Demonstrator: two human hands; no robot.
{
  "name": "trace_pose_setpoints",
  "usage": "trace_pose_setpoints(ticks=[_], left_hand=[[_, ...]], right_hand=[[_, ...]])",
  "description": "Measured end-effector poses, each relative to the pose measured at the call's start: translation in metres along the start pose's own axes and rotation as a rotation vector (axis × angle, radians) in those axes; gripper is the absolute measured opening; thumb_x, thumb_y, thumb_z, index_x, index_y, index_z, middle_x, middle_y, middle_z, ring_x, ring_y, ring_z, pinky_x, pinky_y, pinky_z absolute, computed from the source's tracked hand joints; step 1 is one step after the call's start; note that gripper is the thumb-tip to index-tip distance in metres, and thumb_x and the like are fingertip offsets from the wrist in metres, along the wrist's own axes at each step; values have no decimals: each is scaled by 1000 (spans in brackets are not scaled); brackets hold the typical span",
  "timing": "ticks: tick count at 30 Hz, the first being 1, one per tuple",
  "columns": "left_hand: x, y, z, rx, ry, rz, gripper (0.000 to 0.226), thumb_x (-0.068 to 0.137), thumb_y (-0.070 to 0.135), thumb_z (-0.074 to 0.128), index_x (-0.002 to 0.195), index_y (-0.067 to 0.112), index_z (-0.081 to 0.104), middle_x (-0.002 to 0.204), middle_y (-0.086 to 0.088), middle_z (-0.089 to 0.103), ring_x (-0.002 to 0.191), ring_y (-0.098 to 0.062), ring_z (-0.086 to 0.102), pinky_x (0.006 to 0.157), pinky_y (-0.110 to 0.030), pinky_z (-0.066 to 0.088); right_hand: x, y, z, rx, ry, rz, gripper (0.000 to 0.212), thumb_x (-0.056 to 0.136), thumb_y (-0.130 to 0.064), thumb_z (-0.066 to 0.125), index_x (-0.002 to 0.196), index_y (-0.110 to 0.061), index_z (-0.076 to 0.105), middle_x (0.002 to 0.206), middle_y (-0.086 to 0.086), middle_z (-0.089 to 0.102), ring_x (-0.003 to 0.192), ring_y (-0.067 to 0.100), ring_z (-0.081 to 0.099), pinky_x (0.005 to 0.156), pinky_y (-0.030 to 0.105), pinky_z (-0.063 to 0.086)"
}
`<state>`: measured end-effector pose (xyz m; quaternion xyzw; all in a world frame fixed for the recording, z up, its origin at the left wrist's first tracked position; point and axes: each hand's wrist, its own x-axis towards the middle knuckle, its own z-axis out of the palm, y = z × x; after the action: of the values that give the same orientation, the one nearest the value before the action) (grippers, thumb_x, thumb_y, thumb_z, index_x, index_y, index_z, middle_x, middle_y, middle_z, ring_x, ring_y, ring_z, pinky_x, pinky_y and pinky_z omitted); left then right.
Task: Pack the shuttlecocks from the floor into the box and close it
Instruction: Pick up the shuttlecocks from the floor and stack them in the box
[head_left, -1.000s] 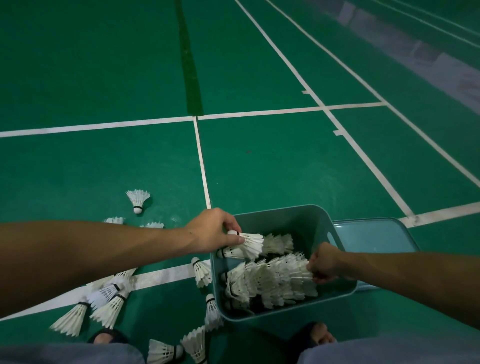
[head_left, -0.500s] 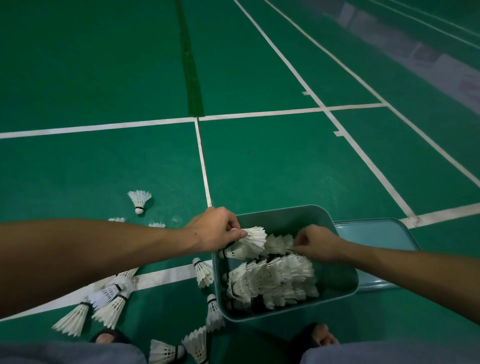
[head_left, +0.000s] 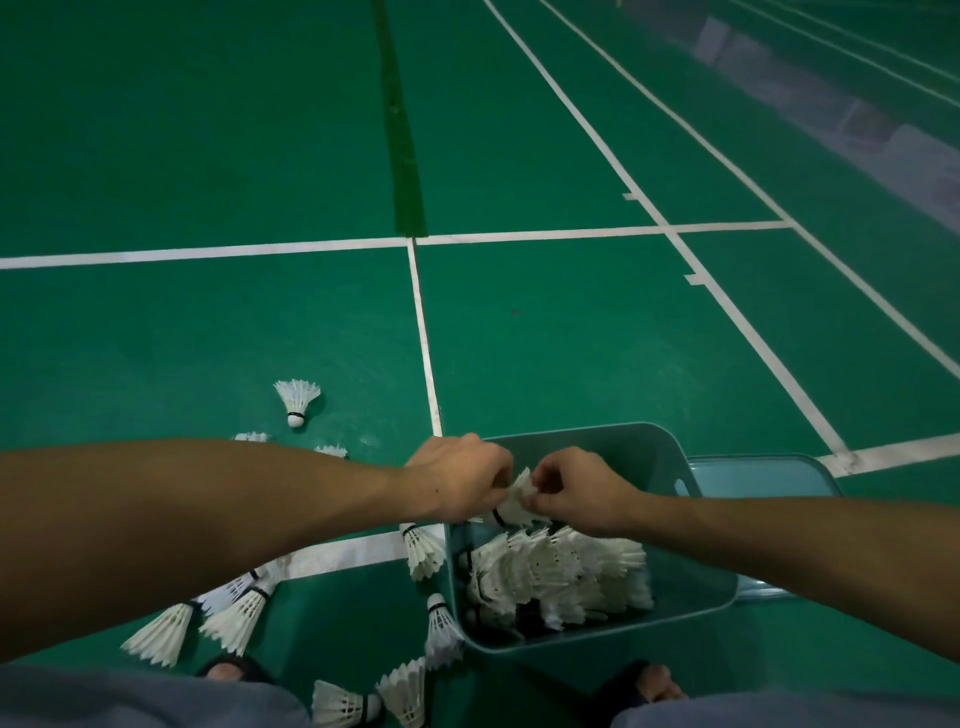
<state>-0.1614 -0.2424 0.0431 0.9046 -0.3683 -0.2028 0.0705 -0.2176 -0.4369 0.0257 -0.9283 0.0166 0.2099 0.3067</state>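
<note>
- Green badminton court floor (head_left: 545, 338) with white lines, running far ahead; dim light.
- Teal box (head_left: 691, 592) near right on the floor, partly filled with rows of white shuttlecocks (head_left: 561, 571); lid (head_left: 769, 475) lying flat just behind and right of it, not yet on.
- Left hand (head_left: 457, 480) and right hand (head_left: 576, 493) meeting over the box's far left corner, both with fingers curled, pinching one held shuttlecock (head_left: 517, 501) between them, cork end pointing down-left.
- More loose shuttlecocks (head_left: 234, 613) scattered near left on the floor, one alone (head_left: 297, 399) farther out, others touching the box's left wall.
- Likely very light, feather skirts stiff yet brittle and easily crushed; best taken by the cork or at the black band, or nested cork-into-skirt without squeezing the feathers.
- Judged well underway but not finished: floor pieces remaining, closing to follow.
</note>
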Motion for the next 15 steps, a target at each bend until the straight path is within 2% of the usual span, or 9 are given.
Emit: trace_pose_setpoints(ticks=[3,5,7,9,12,15], left_hand=[[0,-4,-6,-53,-30,64,14,98,33,59,109,30,67,105,8,75,93,-18,68,74,-34,56],[-2,-9,-9,-78,-16,65,14,96,32,59,107,30,69,103,9,76,92,-18,69,74,-35,57],[-6,-17,-13,-113,19,53,15,96,29,59,105,28,71,100,8,76,92,-18,70,75,-36,58],[-11,-27,-14,-153,66,30,15,96,29,59,103,26,72,100,6,77,92,-19,71,77,-37,59],[-18,-43,-13,-228,136,-14,14,97,29,60,102,26,72,99,7,76,90,-17,71,79,-39,61],[-26,-60,-6,-286,171,-57,12,96,26,60,99,26,71,94,11,75,86,-11,70,79,-40,62]], right_hand=[[10,-5,10,-168,-58,16,27,82,-26,66,62,-12,57,59,4,61,56,23,59,57,40,54],[20,-8,21,-263,-88,60,29,81,-26,66,60,-15,50,59,0,56,56,21,55,50,34,45],[31,-10,37,-324,-85,101,27,81,-27,67,63,-16,50,66,2,58,61,23,56,51,28,40],[42,-9,56,-344,-81,125,22,80,-28,66,67,-15,54,74,5,63,68,27,61,54,28,42],[54,0,84,-338,-84,129,27,79,-25,66,61,-15,50,70,5,62,71,28,67,58,29,47],[57,12,101,-317,-48,123,40,78,-31,71,54,-14,43,58,1,50,58,22,55,53,27,41]])
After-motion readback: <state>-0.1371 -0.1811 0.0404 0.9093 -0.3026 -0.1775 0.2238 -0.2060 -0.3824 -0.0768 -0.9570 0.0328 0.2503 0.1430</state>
